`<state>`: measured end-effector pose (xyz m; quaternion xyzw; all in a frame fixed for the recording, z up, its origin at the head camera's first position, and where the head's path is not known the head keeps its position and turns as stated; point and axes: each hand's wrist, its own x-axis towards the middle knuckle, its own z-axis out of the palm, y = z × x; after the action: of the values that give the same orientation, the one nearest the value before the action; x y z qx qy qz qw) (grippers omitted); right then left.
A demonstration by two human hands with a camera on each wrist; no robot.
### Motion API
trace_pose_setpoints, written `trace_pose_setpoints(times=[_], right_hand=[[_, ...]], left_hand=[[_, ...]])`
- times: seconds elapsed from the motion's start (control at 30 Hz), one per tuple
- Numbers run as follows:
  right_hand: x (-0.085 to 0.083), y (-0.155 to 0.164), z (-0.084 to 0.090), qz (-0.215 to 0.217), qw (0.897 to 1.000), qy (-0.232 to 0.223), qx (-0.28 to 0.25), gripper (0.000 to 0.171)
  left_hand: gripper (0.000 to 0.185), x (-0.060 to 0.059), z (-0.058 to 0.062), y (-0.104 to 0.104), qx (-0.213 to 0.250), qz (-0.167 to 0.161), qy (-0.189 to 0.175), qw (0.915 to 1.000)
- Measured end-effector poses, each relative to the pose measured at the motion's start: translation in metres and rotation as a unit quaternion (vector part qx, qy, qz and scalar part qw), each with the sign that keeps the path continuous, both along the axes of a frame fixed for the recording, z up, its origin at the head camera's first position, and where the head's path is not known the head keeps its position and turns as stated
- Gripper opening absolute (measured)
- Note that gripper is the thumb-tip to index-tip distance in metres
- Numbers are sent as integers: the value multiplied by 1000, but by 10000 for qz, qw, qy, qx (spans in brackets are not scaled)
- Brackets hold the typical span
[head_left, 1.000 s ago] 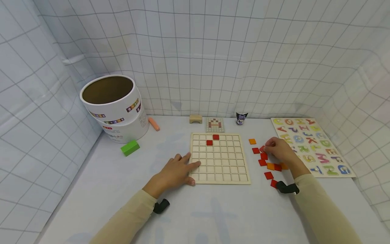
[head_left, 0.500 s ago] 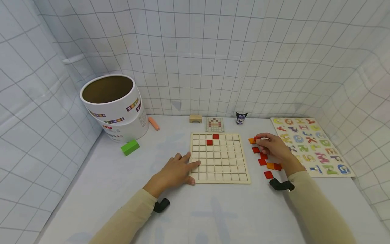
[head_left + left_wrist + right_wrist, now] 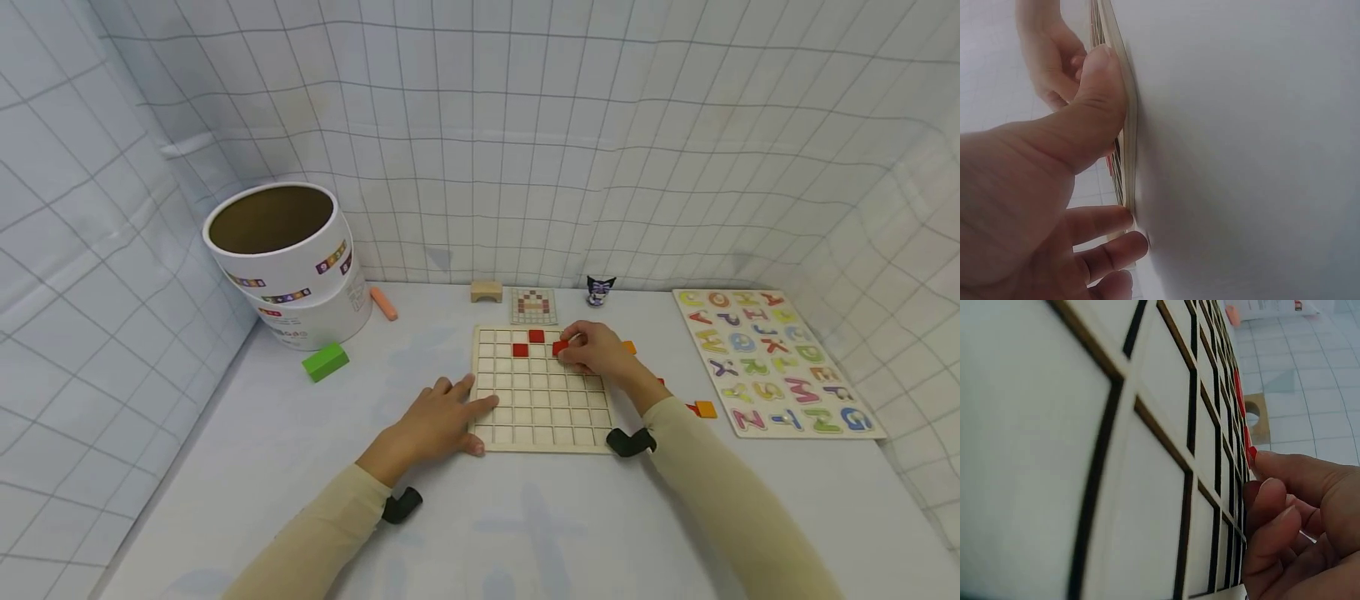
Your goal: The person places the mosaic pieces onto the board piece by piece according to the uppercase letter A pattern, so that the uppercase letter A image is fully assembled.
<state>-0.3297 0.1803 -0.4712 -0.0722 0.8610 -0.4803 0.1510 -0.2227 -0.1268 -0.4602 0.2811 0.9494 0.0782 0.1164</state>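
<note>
My right hand (image 3: 600, 352) pinches a red square tile (image 3: 560, 347) between thumb and fingers, over the upper right part of the wooden grid board (image 3: 540, 419). The right wrist view shows the curled fingers (image 3: 1272, 540) close against the grid, with a bit of red at the fingertips. Two other red tiles, one in the top row (image 3: 536, 336) and one in the second row (image 3: 521, 350), lie in cells. My left hand (image 3: 437, 422) rests spread on the board's left edge, its thumb (image 3: 1100, 81) along the rim in the left wrist view.
Orange tiles (image 3: 705, 409) and red ones lie right of the board, partly hidden by my right forearm. Behind it stand a pattern card (image 3: 534, 306), a wooden arch block (image 3: 486, 291) and a small figurine (image 3: 599, 291). A letter board (image 3: 780, 367) lies right, a white bucket (image 3: 307, 292) left.
My right hand picked up a red tile from the loose ones on the right and carried it left over the board. The left hand has stayed on the board's edge.
</note>
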Motion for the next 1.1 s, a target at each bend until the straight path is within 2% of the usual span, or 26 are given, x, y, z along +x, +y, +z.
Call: trace_pose_setpoints(times=[0.1, 0.2, 0.4, 0.5, 0.67, 0.8, 0.97, 1.1], right_hand=[[0, -5, 2, 140, 9973, 335, 632, 30], [-1, -7, 3, 171, 9943, 486, 936, 27], [-2, -7, 0, 211, 9933, 493, 1020, 28], [1, -1, 3, 48, 9940, 538, 955, 33], [16, 34, 12, -523, 9953, 559, 587, 40], [29, 74, 11, -875, 9950, 315, 364, 42], [46, 109, 7, -1121, 9928, -86, 408, 47], [52, 119, 5, -1149, 9923, -324, 343, 50]], left_hand=[[76, -1, 0, 1, -18, 2, 26, 10000], [76, -1, -1, 2, -41, -12, 46, 10000], [77, -1, 1, 2, -12, -22, -12, 10000], [77, -1, 2, 3, 26, -18, -58, 10000], [77, 0, 4, 3, 37, -33, -37, 10000], [77, 0, 4, 3, 76, -4, 9, 10000], [78, 1, 2, 2, 148, -19, -41, 9999], [78, 1, 2, 1, 195, -29, -42, 9998]])
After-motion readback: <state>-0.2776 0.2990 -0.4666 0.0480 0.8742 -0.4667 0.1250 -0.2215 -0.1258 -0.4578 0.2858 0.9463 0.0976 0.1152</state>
